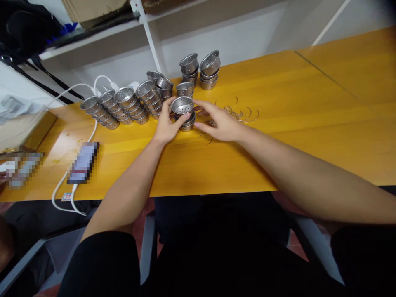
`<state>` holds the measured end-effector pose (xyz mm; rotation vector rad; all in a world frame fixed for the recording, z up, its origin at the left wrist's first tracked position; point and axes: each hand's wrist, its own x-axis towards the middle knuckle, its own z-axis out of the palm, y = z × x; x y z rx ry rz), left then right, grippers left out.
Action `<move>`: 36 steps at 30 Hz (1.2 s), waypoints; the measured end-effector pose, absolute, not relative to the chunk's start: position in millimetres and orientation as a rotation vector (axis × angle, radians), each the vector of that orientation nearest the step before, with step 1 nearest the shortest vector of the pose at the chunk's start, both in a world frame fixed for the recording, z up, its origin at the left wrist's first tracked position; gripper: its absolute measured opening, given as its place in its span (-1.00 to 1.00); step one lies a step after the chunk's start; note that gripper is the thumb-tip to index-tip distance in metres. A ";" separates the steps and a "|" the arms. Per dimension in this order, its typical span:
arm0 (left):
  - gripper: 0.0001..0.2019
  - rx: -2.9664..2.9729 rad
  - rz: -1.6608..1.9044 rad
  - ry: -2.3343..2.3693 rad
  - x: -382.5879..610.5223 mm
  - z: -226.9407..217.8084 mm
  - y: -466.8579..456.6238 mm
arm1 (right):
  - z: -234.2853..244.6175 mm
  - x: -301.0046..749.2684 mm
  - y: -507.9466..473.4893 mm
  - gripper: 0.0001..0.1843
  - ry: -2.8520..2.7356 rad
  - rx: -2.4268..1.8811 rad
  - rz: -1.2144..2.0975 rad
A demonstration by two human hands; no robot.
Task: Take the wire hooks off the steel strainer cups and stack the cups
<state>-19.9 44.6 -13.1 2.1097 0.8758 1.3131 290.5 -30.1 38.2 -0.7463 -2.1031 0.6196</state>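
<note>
In front of me stands a short stack of perforated metal cups, the top cup (pixel 182 106) sitting a little tilted over the lower ones (pixel 187 123). My left hand (pixel 168 123) is closed on that top cup, its thumb at the front and its fingers around the left side. Along the stack's right side is my right hand (pixel 218 121), thumb and fingers apart, the fingertips at or very near the cups. Just beyond it lies a loose pile of thin curved metal wires (pixel 241 114), some partly hidden by this hand.
Several leaning stacks of similar cups (pixel 125 103) line the back left, with two more stacks (pixel 210 68) behind my hands. A phone (pixel 83 163) and a white cable (pixel 55 192) lie on the wooden table (pixel 309 123). A shelf (pixel 102 35) stands behind; another person's hand (pixel 2 177) shows at left.
</note>
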 end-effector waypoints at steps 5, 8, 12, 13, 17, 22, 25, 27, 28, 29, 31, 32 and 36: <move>0.06 2.165 1.238 0.832 -23.1 -6.5 38.2 | 42.8 289.3 -32.9 -0.03 -2.116 -0.739 0.523; 0.07 2.186 1.218 0.797 -26.4 -2.4 35.6 | 45.5 289.9 -34.9 -0.14 -2.127 -0.740 0.504; 0.15 2.217 1.215 0.820 -28.8 -4.8 38.6 | 47.7 290.4 -37.5 -0.22 -2.128 -0.735 0.517; 0.17 2.221 1.214 0.824 -29.1 -6.9 40.5 | 48.1 290.2 -37.9 -0.23 -2.126 -0.728 0.519; 0.17 2.199 1.198 0.793 -30.4 -15.8 48.2 | 48.9 289.8 -38.3 -0.21 -2.120 -0.703 0.512; 0.19 2.101 1.183 0.836 -28.8 -10.6 42.0 | 50.2 290.9 -38.5 -0.20 -2.106 -0.692 0.541; 0.14 2.064 1.164 0.888 -23.8 1.8 30.7 | 50.4 290.5 -38.9 -0.21 -2.112 -0.732 0.552; 0.09 2.057 1.159 0.904 -20.1 9.5 24.2 | 49.5 289.3 -39.0 -0.22 -2.113 -0.762 0.556; 0.07 2.058 1.160 0.905 -18.5 12.5 22.0 | 48.8 288.5 -39.0 -0.22 -2.109 -0.771 0.562; 0.06 2.063 1.162 0.904 -17.3 14.6 20.4 | 47.9 287.7 -38.9 -0.23 -2.101 -0.776 0.569; 0.07 2.074 1.162 0.903 -16.2 16.8 19.4 | 46.2 286.3 -38.7 -0.23 -2.085 -0.781 0.586; 0.08 2.080 1.161 0.906 -16.4 17.1 19.7 | 45.6 285.8 -38.7 -0.23 -2.081 -0.782 0.593; 0.11 2.106 1.148 0.937 -20.2 16.3 23.2 | 45.1 285.0 -39.9 -0.23 -2.083 -0.783 0.605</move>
